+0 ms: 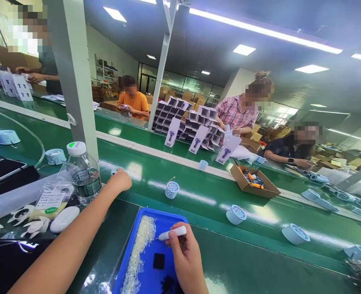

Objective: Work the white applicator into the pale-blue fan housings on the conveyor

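Observation:
My left hand (121, 180) reaches over the green conveyor belt (143, 171), fingers curled around a light blue round plastic housing of which only a sliver shows. In my right hand (186, 255) is a white pen-like tool (172, 233) with a thin tip, pointing left. It is held above a blue tray (160, 214). Small translucent whitish pieces (140, 241) cover the tray's left side. Beside them lie a black square block (159, 261) and a cluster of small black pieces (167, 283), partly hidden near my right wrist.
More light blue housings (172, 190) sit spaced along the belt. A water bottle (85, 175), a plastic bag (52, 198) and white fan-like parts (36, 226) lie at left. Across stand white boxes (199, 139) and an open carton (254, 181). Several people work beyond the belt.

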Motion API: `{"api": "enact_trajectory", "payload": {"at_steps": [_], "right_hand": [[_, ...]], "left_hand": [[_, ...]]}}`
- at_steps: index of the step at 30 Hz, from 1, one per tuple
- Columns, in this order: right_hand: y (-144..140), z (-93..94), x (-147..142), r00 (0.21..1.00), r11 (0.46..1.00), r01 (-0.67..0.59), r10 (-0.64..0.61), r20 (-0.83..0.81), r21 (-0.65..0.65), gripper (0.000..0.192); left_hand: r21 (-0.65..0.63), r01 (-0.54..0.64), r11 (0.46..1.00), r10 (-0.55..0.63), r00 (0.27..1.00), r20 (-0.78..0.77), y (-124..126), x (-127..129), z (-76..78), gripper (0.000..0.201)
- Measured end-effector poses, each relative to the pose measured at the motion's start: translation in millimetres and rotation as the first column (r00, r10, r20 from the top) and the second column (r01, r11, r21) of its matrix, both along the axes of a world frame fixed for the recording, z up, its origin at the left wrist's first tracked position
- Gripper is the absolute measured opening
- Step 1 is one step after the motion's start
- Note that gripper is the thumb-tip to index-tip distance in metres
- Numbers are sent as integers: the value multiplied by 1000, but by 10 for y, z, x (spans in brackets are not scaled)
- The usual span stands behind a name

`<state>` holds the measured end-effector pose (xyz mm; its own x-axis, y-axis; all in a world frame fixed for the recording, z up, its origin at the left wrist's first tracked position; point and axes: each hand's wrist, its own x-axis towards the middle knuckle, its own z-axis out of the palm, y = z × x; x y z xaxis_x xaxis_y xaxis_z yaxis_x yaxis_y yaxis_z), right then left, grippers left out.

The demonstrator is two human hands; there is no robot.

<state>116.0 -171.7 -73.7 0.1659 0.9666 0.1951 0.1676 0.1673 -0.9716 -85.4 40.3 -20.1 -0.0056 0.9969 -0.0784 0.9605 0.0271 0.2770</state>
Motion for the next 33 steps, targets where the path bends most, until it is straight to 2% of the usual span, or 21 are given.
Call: {"api": "enact_trajectory", "payload": {"at_steps": [5,9,13,17,20,23,27,30,33], "right_hand": [[3,-17,2,999,1000,-3,4,37,-13,20],[5,-49,-1,1000,1000,-7,8,24,-30,22],[15,-64,0,998,998,52,-52,35,-20,23],[-5,-2,42,983,996,85,-86,162,18,18],[-48,56,98,949,988,108,-135,286,110,22],[-91,81,141,935,971,140,-194,298,195,27],[-111,99,139,945,985,84,-127,302,153,27],[-109,117,112,946,991,68,-100,308,112,29],[-110,126,98,940,991,67,-101,327,113,29]], "left_hand": [[-88,139,986,-144,988,-59,-84,138,94,37],[-109,161,981,-169,984,-63,-136,186,98,44],[-87,155,984,-159,986,-43,-143,183,81,40],[-35,136,990,-137,991,-1,-122,179,66,35],[-5,98,995,-98,995,24,-113,184,47,32],[21,24,1000,-24,999,27,-132,193,36,36],[72,-80,994,76,996,46,-160,187,32,50],[60,-72,996,68,995,74,-132,162,13,51],[19,-38,999,37,997,71,-83,141,-19,42]]}}
